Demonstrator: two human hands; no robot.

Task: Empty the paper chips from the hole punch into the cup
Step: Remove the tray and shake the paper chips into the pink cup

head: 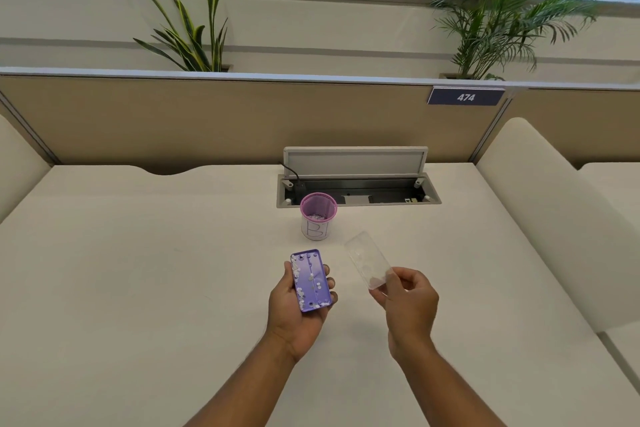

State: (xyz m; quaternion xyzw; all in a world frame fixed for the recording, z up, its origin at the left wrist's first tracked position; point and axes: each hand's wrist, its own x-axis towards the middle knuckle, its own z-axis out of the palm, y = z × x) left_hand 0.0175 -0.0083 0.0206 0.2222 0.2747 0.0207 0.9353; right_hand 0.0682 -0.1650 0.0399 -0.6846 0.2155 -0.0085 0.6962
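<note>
Head view looks down over a pale desk (138,270) where both bare forearms reach forward. The left hand (299,305) lies palm up and cups the purple hole punch (310,281), fingers curled round its right edge and the thumb along its left — the punch rests underside up, flat in the palm, with small white paper chips (297,272) scattered over its open face, thickest along the left side and near the lower end. The right hand (408,298) holds the clear plastic cover (367,260) by its near end, pinched between thumb and fingertips; the cover slants up and away toward the cup, apart from the punch and clear of the desk, with a few pale marks on it that may be chips, too faint to tell. The cup (318,217) stands upright on the desk beyond both hands, between them and a little nearer the left one's line; it has a pink rim, a white wall with a hand-drawn letter, and a layer of chips visible inside at the bottom. Just behind the cup sits an open cable tray (358,189) sunk in the desk, its lid tilted up, with a dark cable (290,173) running into it. A tan partition (207,118) bearing a plate marked 474 (465,97) closes the far side.
</note>
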